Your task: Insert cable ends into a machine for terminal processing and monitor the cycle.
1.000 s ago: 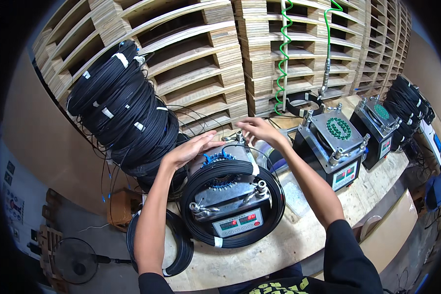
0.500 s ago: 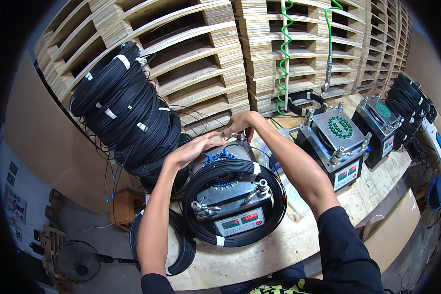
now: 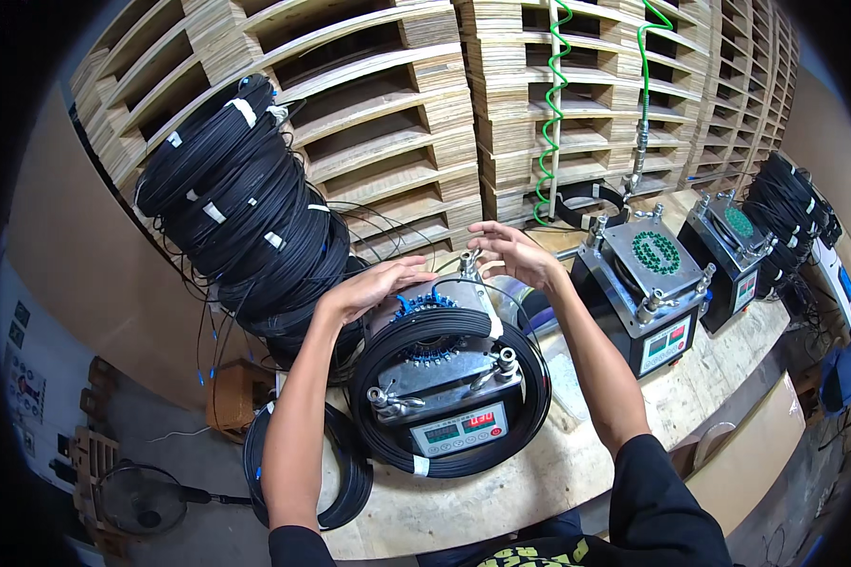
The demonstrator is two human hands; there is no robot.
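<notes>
My left hand (image 3: 378, 285) lies over the far left corner of a bench machine's metal top plate (image 3: 437, 376), fingers stretched out; what is under the palm is hidden. My right hand (image 3: 515, 257) is raised by the far right clamp knob (image 3: 467, 266), fingers apart, with nothing visible in it. A coil of black cable (image 3: 529, 406) hangs around the machine's top and front. Blue connectors (image 3: 425, 302) stand in a ring on the plate. Two more clamp knobs (image 3: 508, 361) are at its near corners. Below them is a lit control panel (image 3: 459, 429).
A tall stack of black cable coils (image 3: 246, 222) leans at the left. Another coil (image 3: 350, 482) lies near my left forearm. Two similar machines (image 3: 645, 283) stand at the right. Wooden pallets (image 3: 369, 113) rise behind the bench (image 3: 539, 472), with a green coiled hose (image 3: 550, 113).
My right hand has lifted off the far right clamp knob and moved right, its fingers spreading. The left hand stays at the far left corner.
</notes>
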